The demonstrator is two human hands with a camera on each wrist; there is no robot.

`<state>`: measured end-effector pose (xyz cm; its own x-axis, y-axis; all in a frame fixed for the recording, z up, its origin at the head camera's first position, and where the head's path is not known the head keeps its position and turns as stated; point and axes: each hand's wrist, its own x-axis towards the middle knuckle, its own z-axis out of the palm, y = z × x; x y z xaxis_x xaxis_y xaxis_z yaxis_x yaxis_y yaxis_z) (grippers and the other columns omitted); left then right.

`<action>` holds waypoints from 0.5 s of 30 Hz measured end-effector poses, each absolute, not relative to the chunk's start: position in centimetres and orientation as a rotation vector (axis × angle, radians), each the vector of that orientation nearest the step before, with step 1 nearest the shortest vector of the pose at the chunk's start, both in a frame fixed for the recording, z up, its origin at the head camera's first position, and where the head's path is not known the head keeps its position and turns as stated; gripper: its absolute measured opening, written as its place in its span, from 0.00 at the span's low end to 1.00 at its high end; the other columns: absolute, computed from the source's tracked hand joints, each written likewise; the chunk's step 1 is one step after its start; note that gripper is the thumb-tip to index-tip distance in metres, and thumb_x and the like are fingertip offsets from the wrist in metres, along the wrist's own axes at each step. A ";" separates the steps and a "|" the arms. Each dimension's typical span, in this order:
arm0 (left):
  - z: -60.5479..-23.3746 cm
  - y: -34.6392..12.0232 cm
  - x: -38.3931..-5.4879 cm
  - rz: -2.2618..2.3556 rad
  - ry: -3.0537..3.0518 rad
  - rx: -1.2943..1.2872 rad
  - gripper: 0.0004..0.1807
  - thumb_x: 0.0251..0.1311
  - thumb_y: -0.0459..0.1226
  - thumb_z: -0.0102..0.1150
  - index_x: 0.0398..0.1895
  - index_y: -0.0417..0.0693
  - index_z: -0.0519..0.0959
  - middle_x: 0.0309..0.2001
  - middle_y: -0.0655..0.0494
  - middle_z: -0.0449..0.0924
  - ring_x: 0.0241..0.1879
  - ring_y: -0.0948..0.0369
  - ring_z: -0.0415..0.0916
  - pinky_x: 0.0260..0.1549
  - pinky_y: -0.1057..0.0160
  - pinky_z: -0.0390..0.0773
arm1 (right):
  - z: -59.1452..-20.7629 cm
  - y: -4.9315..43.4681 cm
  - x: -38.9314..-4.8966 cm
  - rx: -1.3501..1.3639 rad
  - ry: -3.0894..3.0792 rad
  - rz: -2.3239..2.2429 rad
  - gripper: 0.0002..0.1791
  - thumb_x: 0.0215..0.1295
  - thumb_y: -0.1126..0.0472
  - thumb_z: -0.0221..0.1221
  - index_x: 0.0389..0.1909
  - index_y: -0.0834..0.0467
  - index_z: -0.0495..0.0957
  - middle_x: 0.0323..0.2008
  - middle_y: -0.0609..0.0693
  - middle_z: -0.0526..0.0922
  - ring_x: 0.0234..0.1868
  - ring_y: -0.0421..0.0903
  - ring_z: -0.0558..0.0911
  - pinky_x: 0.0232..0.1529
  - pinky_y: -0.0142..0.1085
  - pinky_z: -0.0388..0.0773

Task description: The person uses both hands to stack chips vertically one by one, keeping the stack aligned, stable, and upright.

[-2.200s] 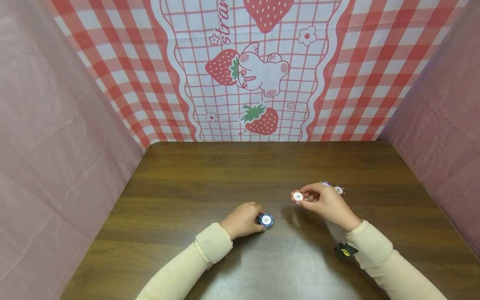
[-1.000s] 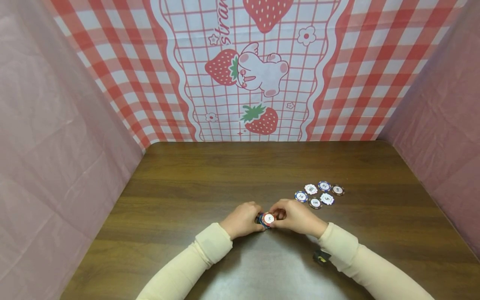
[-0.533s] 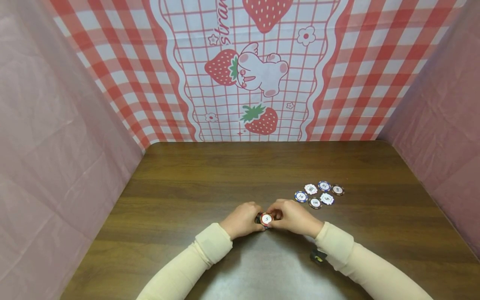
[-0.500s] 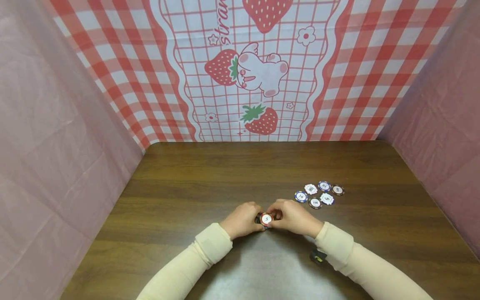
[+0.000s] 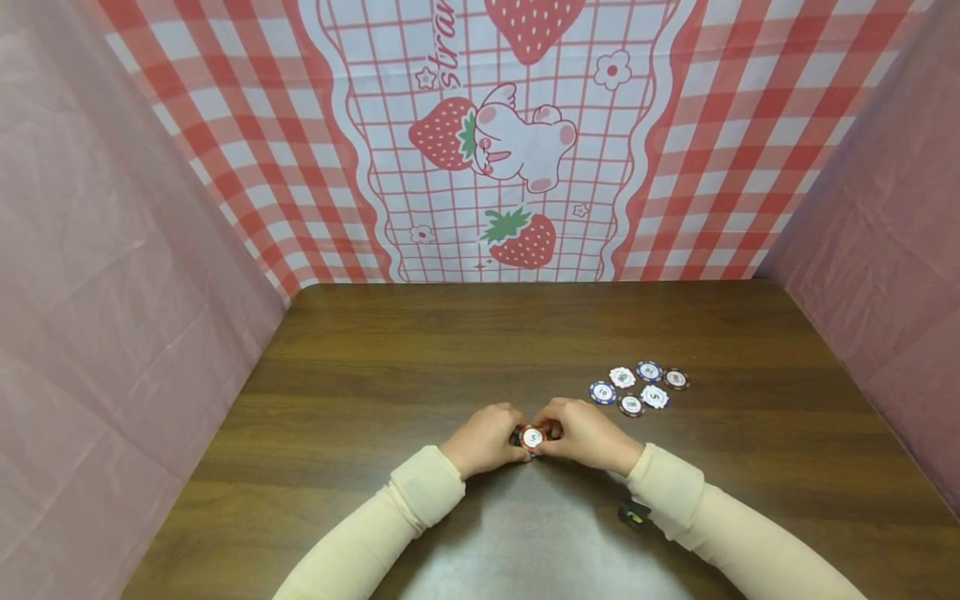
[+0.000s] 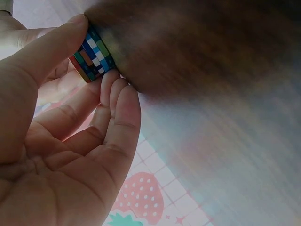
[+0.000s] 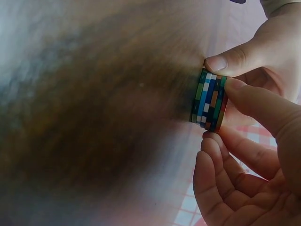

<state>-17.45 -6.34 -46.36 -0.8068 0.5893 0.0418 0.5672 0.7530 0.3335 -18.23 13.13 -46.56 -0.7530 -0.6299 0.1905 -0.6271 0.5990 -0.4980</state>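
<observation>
A short stack of poker chips (image 7: 207,101) stands on the wooden table between both hands. In the head view a red poker chip (image 5: 533,438) marked 5 tops it, face up. My left hand (image 5: 486,440) grips the stack from the left, its thumb on the near side and fingers on the far side. From the right, my right hand (image 5: 591,437) pinches the red chip at its edge between thumb and fingers. The left wrist view shows blue, green and white edges along the stack (image 6: 95,54), with the red chip lying flush at one end.
Several loose poker chips lie flat at the right, among them a blue chip (image 5: 602,392), a white chip (image 5: 655,397) and a black chip (image 5: 632,406). A checked strawberry cloth (image 5: 517,150) hangs behind the table (image 5: 390,342). Pink curtains (image 5: 135,275) flank it.
My right hand has brought the red chip leftward from near the loose chips onto the stack and lined it up. My left hand has kept its grip in place.
</observation>
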 end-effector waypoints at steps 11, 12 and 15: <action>-46.4 -6.3 -17.5 0.507 2.876 0.947 0.16 0.47 0.45 0.75 0.35 0.48 0.82 0.31 0.60 0.79 0.30 0.67 0.72 0.31 0.69 0.72 | -46.8 13.2 -18.1 -1.086 2.810 -0.892 0.11 0.49 0.58 0.72 0.34 0.55 0.84 0.26 0.43 0.80 0.28 0.34 0.76 0.30 0.25 0.73; -46.4 -6.3 -17.5 0.509 2.875 0.947 0.16 0.47 0.45 0.75 0.36 0.48 0.82 0.31 0.60 0.79 0.30 0.66 0.72 0.31 0.69 0.72 | -46.8 13.3 -18.1 -1.086 2.810 -0.903 0.11 0.50 0.58 0.72 0.34 0.55 0.84 0.27 0.43 0.80 0.28 0.34 0.76 0.30 0.25 0.73; -46.4 -6.3 -17.5 0.510 2.871 0.938 0.16 0.47 0.45 0.75 0.37 0.48 0.82 0.31 0.60 0.79 0.31 0.67 0.72 0.32 0.69 0.73 | -46.8 13.6 -18.1 -1.073 2.811 -0.943 0.12 0.50 0.58 0.73 0.35 0.56 0.84 0.27 0.44 0.81 0.28 0.36 0.77 0.31 0.25 0.74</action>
<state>-17.53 -6.28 -46.42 -0.8096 0.5864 0.0279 0.5601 0.7574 0.3356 -18.09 13.57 -46.79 -0.7685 -0.6032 0.2135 -0.6100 0.5899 -0.5292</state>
